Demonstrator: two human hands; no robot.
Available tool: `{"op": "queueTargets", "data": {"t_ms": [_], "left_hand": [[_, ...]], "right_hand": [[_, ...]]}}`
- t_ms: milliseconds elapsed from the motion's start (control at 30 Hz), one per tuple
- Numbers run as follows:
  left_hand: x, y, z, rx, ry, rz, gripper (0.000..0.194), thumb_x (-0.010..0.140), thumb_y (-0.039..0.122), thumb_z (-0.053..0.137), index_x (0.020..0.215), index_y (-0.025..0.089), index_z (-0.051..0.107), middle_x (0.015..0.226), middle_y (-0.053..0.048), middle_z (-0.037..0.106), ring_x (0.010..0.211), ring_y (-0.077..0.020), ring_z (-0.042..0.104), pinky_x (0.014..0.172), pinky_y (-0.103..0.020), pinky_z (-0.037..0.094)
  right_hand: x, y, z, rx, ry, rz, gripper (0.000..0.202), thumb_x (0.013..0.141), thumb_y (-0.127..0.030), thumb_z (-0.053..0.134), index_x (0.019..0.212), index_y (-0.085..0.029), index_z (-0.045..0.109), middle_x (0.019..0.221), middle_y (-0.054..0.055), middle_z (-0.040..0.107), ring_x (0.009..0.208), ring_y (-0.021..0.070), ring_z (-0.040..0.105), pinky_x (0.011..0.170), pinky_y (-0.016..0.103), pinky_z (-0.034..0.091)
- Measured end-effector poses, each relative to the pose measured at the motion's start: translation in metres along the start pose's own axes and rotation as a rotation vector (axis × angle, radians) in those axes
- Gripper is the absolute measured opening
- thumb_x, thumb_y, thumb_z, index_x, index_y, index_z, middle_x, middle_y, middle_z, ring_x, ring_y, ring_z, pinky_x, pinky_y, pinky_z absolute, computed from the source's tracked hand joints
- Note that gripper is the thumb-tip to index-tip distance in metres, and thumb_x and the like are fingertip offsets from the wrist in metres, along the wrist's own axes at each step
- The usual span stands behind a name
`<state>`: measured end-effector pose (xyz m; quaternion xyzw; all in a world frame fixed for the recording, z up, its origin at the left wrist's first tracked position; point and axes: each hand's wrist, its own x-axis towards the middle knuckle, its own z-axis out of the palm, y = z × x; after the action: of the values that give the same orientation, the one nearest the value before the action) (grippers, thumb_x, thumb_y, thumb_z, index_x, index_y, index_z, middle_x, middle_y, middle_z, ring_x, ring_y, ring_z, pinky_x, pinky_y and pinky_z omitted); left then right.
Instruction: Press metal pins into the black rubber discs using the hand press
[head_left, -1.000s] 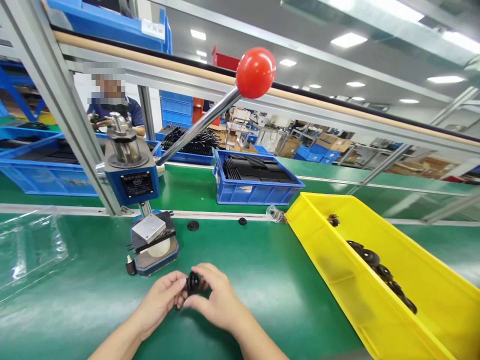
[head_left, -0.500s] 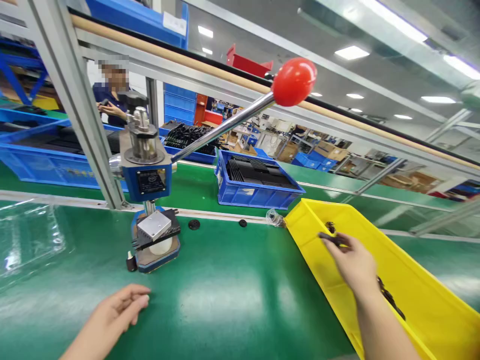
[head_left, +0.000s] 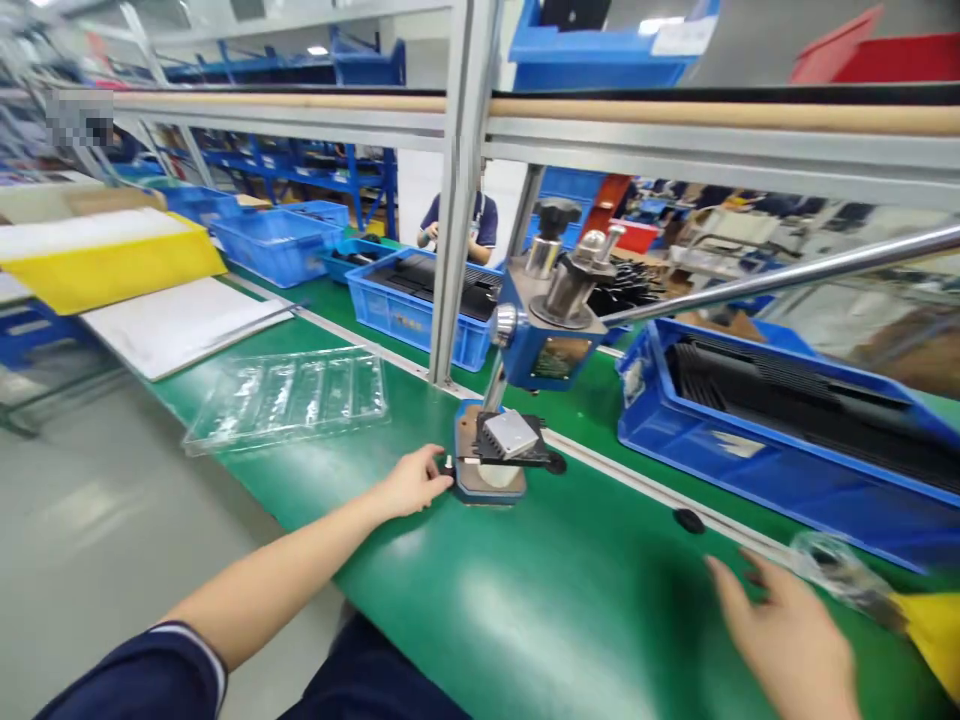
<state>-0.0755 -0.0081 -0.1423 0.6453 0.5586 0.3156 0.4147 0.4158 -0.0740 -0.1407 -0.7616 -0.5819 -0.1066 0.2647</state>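
My left hand (head_left: 411, 484) is closed around a small black cylinder with a white tip (head_left: 448, 467), thumb on the near side and fingers on the far side. That piece stands on the green bench just left of a hand press (head_left: 555, 350) with a blue body. On the press base lie a black finned plate (head_left: 534, 454) and a silver square block (head_left: 511, 433). Over the bench at the right, my right hand (head_left: 791, 635) is blurred, with thumb and fingers apart and nothing visible between them. A black disc (head_left: 689, 521) lies beyond it, near the white strip.
A blue bin (head_left: 697, 440) of black finned plates stands behind the strip. The yellow bin (head_left: 934, 625) shows at the right edge, beside a clear plastic bag (head_left: 844, 570). Clear plastic trays (head_left: 300, 395) lie left. The press lever (head_left: 810, 272) reaches right; a person works across the bench.
My view has swung left. My left hand has moved to the small black cylinder beside the press. My right hand has left the yellow bin, and its dark piece no longer shows.
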Motion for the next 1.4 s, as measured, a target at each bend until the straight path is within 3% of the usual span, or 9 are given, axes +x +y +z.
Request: {"op": "queueTargets", "data": {"t_ms": [167,333,533,700,833,933,1100,1233,1400], "left_hand": [[0.007,-0.002,0.000,0.133,0.049,0.179,0.012,0.070,0.023,0.068,0.079,0.015,0.064,0.076,-0.002,0.061,0.070,-0.0144,0.057,0.065,-0.024,0.044],[-0.006,-0.008,0.013,0.023,0.100,0.182,0.020,0.079,0.027,0.063,0.094,0.016,0.058,0.062,0.005,0.051,0.056,-0.0100,0.047,0.056,-0.021,0.037],[-0.039,-0.009,0.023,-0.359,0.061,0.015,0.026,0.082,0.035,0.062,0.090,0.020,0.043,0.065,0.008,0.047,0.047,-0.0069,0.046,0.044,-0.018,0.035],[-0.069,0.021,0.026,-0.453,-0.317,-0.044,0.027,0.078,0.031,0.071,0.087,0.017,0.051,0.071,0.005,0.050,0.058,-0.0053,0.047,0.055,-0.019,0.040],[-0.055,0.060,0.048,-0.506,-0.514,-0.013,0.027,0.075,0.031,0.074,0.086,0.014,0.056,0.072,0.002,0.053,0.062,-0.0060,0.050,0.057,-0.019,0.041],[-0.035,0.070,0.074,-0.539,-0.601,-0.020,0.032,0.075,0.037,0.074,0.087,0.015,0.055,0.074,0.000,0.057,0.060,-0.0092,0.058,0.051,-0.020,0.044],[-0.027,0.049,0.108,-0.586,-0.567,-0.079,0.039,0.073,0.042,0.074,0.092,0.014,0.056,0.068,0.002,0.058,0.049,-0.0093,0.058,0.042,-0.020,0.046],[-0.033,0.039,0.112,-0.538,-0.524,-0.070,0.038,0.077,0.042,0.071,0.099,0.014,0.058,0.066,0.004,0.056,0.047,-0.0063,0.054,0.040,-0.016,0.044],[-0.031,0.045,0.108,-0.502,-0.548,-0.068,0.039,0.080,0.043,0.069,0.102,0.012,0.060,0.064,0.003,0.055,0.046,-0.0057,0.053,0.040,-0.016,0.045]], "right_hand": [[-0.008,-0.140,0.078,-0.028,-0.119,-0.163,0.075,0.091,-0.063,0.027,0.138,-0.007,0.044,0.135,0.022,0.049,0.120,0.0381,0.049,0.093,0.055,0.045],[0.003,-0.191,0.098,-0.074,-0.213,-0.322,0.062,0.098,-0.051,0.034,0.147,-0.015,0.035,0.151,0.019,0.030,0.130,0.0366,0.040,0.099,0.053,0.039],[-0.016,-0.184,0.083,-0.039,-0.293,-0.341,0.041,0.100,-0.029,0.031,0.131,-0.018,0.057,0.141,0.010,0.047,0.130,0.0279,0.040,0.101,0.044,0.038],[-0.047,-0.160,0.049,-0.044,-0.381,-0.233,0.038,0.095,-0.025,0.044,0.128,-0.013,0.058,0.121,0.014,0.059,0.108,0.0298,0.051,0.090,0.042,0.044],[-0.050,-0.141,0.034,-0.026,-0.476,-0.111,0.037,0.084,-0.035,0.064,0.113,-0.011,0.064,0.097,0.014,0.062,0.092,0.0280,0.057,0.082,0.039,0.047],[-0.051,-0.134,0.031,0.012,-0.533,-0.041,0.036,0.077,-0.044,0.072,0.098,-0.015,0.066,0.088,0.009,0.063,0.081,0.0214,0.059,0.072,0.032,0.048],[-0.061,-0.148,0.026,0.420,-0.564,0.148,0.038,0.073,-0.053,0.071,0.087,-0.018,0.064,0.077,0.004,0.065,0.062,0.0153,0.057,0.059,0.028,0.045],[-0.068,-0.167,0.024,0.941,-0.649,0.308,0.050,0.078,-0.055,0.066,0.108,-0.015,0.059,0.078,0.005,0.067,0.050,0.0114,0.054,0.047,0.025,0.044],[-0.076,-0.176,0.020,1.059,-0.551,0.202,0.047,0.088,-0.045,0.060,0.126,-0.017,0.054,0.100,0.009,0.069,0.077,0.0156,0.067,0.072,0.031,0.056]]}}
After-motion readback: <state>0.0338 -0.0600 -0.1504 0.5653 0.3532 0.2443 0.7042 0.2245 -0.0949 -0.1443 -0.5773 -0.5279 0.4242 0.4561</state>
